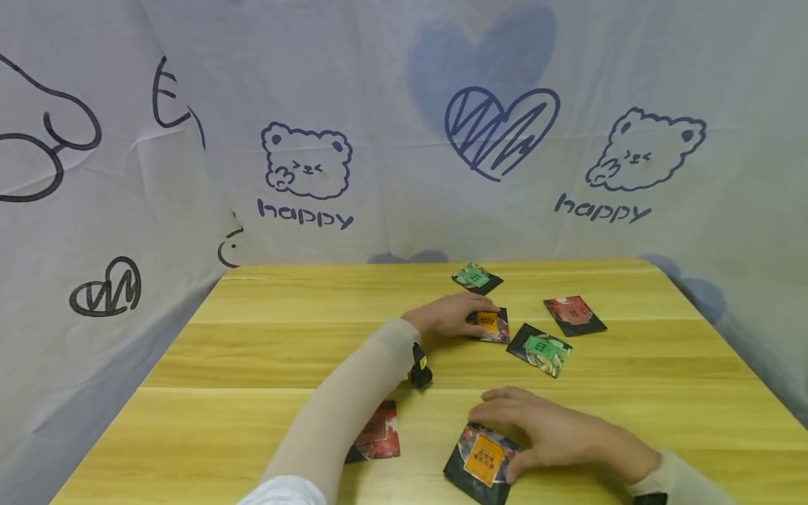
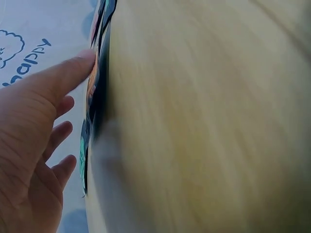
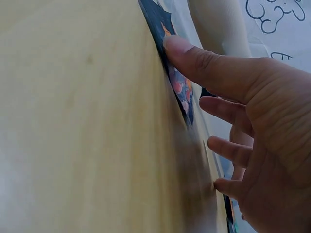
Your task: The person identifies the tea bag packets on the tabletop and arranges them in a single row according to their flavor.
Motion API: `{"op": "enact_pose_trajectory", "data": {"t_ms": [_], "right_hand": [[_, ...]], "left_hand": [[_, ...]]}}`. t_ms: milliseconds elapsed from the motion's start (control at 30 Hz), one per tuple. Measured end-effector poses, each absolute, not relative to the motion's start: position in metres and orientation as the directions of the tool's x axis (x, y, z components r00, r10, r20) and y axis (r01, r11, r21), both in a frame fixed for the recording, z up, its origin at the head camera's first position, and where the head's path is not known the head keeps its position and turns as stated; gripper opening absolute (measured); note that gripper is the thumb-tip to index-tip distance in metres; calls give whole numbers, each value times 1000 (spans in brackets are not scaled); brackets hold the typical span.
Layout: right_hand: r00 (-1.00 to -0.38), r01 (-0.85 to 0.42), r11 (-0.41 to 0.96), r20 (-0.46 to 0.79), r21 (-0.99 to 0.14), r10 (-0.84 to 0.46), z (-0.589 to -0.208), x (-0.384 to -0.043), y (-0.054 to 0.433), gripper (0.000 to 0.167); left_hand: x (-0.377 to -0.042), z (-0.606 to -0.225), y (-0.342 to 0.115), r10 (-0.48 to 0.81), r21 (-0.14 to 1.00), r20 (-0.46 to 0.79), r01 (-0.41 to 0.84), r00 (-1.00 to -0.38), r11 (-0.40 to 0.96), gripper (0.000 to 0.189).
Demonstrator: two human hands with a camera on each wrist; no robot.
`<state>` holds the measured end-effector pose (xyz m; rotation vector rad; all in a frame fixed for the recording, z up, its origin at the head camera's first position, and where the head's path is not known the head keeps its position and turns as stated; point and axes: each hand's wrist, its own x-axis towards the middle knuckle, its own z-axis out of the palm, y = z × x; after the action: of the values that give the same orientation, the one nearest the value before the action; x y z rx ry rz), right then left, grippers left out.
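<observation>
My left hand [image 1: 451, 315] is over a dark packet with an orange label [image 1: 489, 322] towards the far side of the table. Its thumb [image 2: 73, 73] touches that packet, and the other fingers spread beyond the edge. Nearer the front, my right hand [image 1: 555, 428] is at a second orange-labelled packet [image 1: 482, 459]. The right thumb [image 3: 187, 53] rests on this packet's edge, while the other fingers are loosely extended past it. Both packets show a flowered print on black.
Two green-labelled packets [image 1: 476, 278] [image 1: 539, 348] and a red-labelled packet [image 1: 573, 315] lie around the left hand. Another red packet [image 1: 381, 431] is partly hidden under the left forearm. White cloth [image 1: 391, 175] with drawings hangs behind the wooden table [image 1: 252, 351].
</observation>
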<state>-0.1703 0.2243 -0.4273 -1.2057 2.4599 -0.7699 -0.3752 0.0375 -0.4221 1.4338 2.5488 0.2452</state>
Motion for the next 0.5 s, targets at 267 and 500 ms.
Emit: {"op": "enact_pose_trajectory", "data": {"t_ms": [267,500], "right_hand": [[-561,-684,462,4,-565,-828,-429,-169,221,68],[-472,-751,379,37,-541,-881,-430,-169,223,57]], "left_hand": [[-377,-425,38,880,276,-116,836,-460,474,58],[-374,-423,39,882,181,-147,865,-447,468,54]]}}
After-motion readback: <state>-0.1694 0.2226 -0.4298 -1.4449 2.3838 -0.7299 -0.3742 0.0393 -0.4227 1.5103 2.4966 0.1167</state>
